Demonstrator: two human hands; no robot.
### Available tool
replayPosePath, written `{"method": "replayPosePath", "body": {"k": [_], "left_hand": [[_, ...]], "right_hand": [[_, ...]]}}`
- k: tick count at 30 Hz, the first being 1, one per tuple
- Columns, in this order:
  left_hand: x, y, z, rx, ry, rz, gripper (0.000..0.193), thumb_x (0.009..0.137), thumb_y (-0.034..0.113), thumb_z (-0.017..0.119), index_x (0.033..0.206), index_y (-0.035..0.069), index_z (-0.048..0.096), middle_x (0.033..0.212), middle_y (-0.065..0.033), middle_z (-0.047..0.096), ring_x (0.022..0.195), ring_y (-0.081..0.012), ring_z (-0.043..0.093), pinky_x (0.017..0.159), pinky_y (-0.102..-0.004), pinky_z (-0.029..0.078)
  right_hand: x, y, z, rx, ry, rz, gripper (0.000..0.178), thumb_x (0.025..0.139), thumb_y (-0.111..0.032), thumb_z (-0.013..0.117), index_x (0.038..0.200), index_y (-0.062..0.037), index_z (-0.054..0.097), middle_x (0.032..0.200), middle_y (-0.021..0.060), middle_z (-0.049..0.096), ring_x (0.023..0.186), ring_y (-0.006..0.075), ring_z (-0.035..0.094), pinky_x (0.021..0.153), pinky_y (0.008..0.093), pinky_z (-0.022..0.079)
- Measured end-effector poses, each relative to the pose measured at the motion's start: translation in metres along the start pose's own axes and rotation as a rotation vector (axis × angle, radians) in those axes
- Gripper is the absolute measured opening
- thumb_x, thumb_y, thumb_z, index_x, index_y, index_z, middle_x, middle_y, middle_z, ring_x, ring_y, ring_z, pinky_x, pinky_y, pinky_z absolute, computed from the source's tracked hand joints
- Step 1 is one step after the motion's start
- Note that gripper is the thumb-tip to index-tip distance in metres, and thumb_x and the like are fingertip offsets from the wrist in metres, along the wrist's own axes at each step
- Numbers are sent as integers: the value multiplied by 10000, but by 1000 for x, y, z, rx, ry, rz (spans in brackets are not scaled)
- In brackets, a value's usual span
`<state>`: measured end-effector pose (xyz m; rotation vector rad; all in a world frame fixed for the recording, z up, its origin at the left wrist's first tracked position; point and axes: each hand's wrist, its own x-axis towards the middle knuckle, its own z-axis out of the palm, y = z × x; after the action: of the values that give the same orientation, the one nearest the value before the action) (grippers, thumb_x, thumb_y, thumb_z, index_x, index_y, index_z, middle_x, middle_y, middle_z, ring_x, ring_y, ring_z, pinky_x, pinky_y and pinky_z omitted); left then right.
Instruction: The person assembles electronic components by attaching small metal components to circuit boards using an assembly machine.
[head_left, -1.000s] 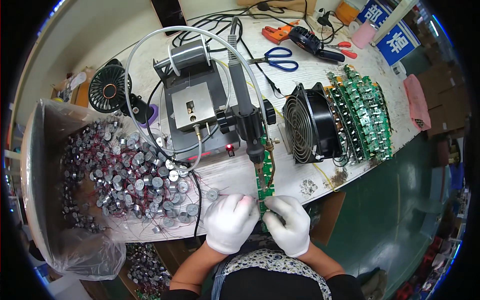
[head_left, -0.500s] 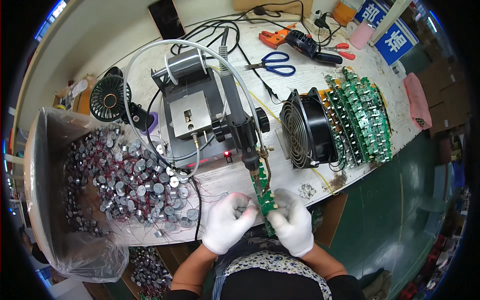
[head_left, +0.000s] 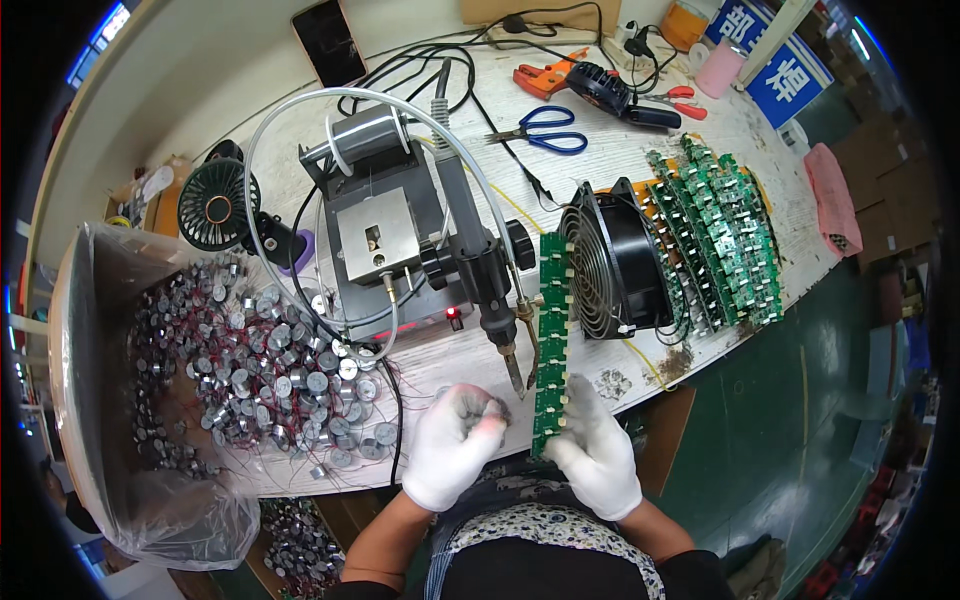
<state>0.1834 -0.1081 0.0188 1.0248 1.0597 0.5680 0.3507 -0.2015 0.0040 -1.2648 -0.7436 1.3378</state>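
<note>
My right hand [head_left: 592, 452], in a white glove, grips the lower end of a long green circuit board strip [head_left: 552, 345]. The strip stands nearly upright in view, just right of the soldering iron tip [head_left: 517, 378] and apart from it. Small light parts line its right edge. My left hand [head_left: 456, 446], also gloved, is closed left of the strip and below the iron. Something dark and greyish shows at its fingertips, too small to make out. The soldering iron [head_left: 484, 280] hangs on a stand with a solder spool [head_left: 368, 135] and a metal feeder box [head_left: 380, 232].
On the left, a plastic-lined box [head_left: 88, 345] holds many small round motors [head_left: 290, 350] with red wires. A black fan [head_left: 628, 262] stands right of the strip, beside stacked circuit boards [head_left: 730, 235]. Blue-handled scissors [head_left: 548, 130], orange pliers [head_left: 545, 77] and cables lie behind.
My right hand has drawn the circuit board strip out from under the iron, to the right, and turned it more upright. My left hand has come off the strip and stays nearly in place.
</note>
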Motion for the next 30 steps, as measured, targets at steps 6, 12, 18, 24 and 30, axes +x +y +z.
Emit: {"method": "replayPosePath", "body": {"k": [6,12,18,24,30], "left_hand": [[2,-4,1,-123,-16,-43,97,939,91,596,951,11,542,868,-26,608,749,-78,573,694,-244,484],[2,3,9,-151,21,-75,104,939,76,598,965,5,527,868,-45,614,749,-107,615,694,-253,514],[2,5,15,-242,30,-79,112,949,80,595,954,-4,520,880,-89,651,750,-130,655,682,-260,542],[4,1,19,-277,47,-43,105,963,79,576,959,-3,511,879,-100,652,748,-138,668,673,-261,557],[5,1,20,-292,73,-29,85,967,54,550,961,-15,500,875,-119,661,732,-149,669,681,-275,567]], "right_hand": [[22,-15,19,-59,17,-88,720,851,114,581,1482,91,235,1330,205,528,1156,232,595,904,310,519],[31,-21,23,18,63,-107,695,854,123,571,1468,104,247,1333,226,519,1168,246,589,908,312,528],[32,-24,24,79,99,-106,691,856,132,559,1474,87,252,1344,220,517,1124,242,610,868,308,548],[36,-18,20,51,140,-131,638,856,87,595,1440,88,340,1276,193,539,964,195,670,781,283,563],[39,-20,18,-322,184,-239,589,830,51,648,1380,100,442,1214,171,537,873,183,689,744,275,564]]}}
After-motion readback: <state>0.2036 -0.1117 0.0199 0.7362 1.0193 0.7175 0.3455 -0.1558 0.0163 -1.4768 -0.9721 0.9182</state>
